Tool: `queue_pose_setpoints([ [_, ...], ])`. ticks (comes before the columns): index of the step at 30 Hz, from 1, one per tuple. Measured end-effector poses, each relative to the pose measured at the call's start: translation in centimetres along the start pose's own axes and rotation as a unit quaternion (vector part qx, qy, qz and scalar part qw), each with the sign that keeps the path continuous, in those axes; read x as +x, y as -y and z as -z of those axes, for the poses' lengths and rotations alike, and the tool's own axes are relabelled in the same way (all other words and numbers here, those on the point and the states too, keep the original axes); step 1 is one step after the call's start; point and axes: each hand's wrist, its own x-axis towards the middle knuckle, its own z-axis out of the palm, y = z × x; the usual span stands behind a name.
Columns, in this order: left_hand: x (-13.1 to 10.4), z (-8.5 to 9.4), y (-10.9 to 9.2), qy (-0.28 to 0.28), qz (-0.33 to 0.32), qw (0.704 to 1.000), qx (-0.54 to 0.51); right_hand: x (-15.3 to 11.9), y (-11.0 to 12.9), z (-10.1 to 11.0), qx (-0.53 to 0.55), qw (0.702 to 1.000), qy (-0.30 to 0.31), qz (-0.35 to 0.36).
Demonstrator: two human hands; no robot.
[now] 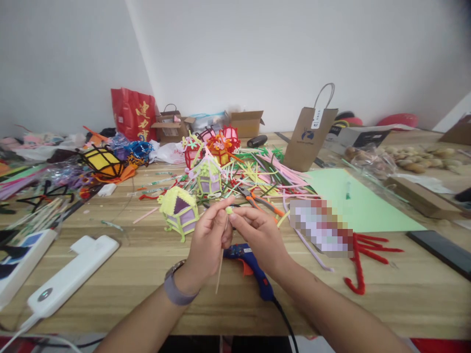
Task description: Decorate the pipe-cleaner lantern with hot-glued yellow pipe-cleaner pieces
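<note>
Left hand: our left hand (209, 238), with a grey-banded watch (177, 287) at the wrist, is closed in a pinch, thumb against fingers, on a thin pale stick (220, 274) that slants down below it.
Right hand: our right hand (260, 238) is nearly closed, thumb and forefinger pinching a small yellow-green fuzzy piece (229, 210) at the upper end of the stick; the other fingers are curled in.
Held things: we have the piece and the stick between our two hands, above the wooden counter (147, 306); we cannot tell whether they are joined.
Glue gun: a blue glue gun with an orange trigger (263, 282) lies partly behind our right hand, its black cord running toward our edge of the counter.
Lanterns: a yellow-green and lilac fuzzy lantern (180, 212) sits just left of our left hand; a similar pink-trimmed lantern (209, 177) stands behind it.
Beyond our hands: we see orange-handled pliers (252, 198) beside a loose heap of coloured pipe cleaners (274, 171).
Right side: a pale green sheet (362, 203), bent red pipe cleaners (357, 267) and a dark phone (441, 251).
Left side: a white power strip (75, 279).
Back: a red bag (130, 115) and an upright brown paper bag (307, 142).
</note>
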Motion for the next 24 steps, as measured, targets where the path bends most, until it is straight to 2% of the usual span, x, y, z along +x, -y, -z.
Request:
queue_pose_setpoints([
  [4, 0.1, -0.2, -0.1, -0.001, 0.011, 0.999, -0.036, -0.1, 0.0, 0.2, -0.019, 0.999, -0.038, 0.010],
  [7, 0.6, 0.3, -0.2, -0.037, -0.056, 0.998, -0.006, -0.2, 1.0, 0.6, -0.120, 0.987, -0.082, 0.068],
  [9, 1.0, 1.0, -0.4, -0.048, -0.099, 0.992, 0.056, -0.4, 2.2, 0.8, -0.231, 0.961, -0.088, 0.125],
  [10, 1.0, 1.3, -0.7, -0.044, -0.114, 0.988, 0.090, -0.5, 3.0, 0.8, -0.297, 0.939, -0.082, 0.156],
  [12, 0.9, 1.8, -1.5, -0.021, -0.140, 0.979, 0.148, -0.8, 4.4, 0.8, -0.434, 0.867, -0.069, 0.233],
  [16, 0.0, 1.9, -3.6, -0.001, -0.159, 0.960, 0.232, -0.6, 5.5, 0.6, -0.627, 0.662, -0.044, 0.407],
  [18, -0.3, 1.7, -4.4, -0.002, -0.142, 0.953, 0.266, -0.4, 5.1, 0.6, -0.682, 0.584, -0.042, 0.439],
  [20, -0.4, 1.7, -4.9, 0.001, -0.131, 0.942, 0.309, -0.1, 4.4, 0.5, -0.712, 0.549, -0.032, 0.436],
  [24, -0.1, 2.2, -5.2, -0.002, -0.172, 0.898, 0.404, 0.6, 3.2, 0.4, -0.707, 0.563, 0.007, 0.427],
])
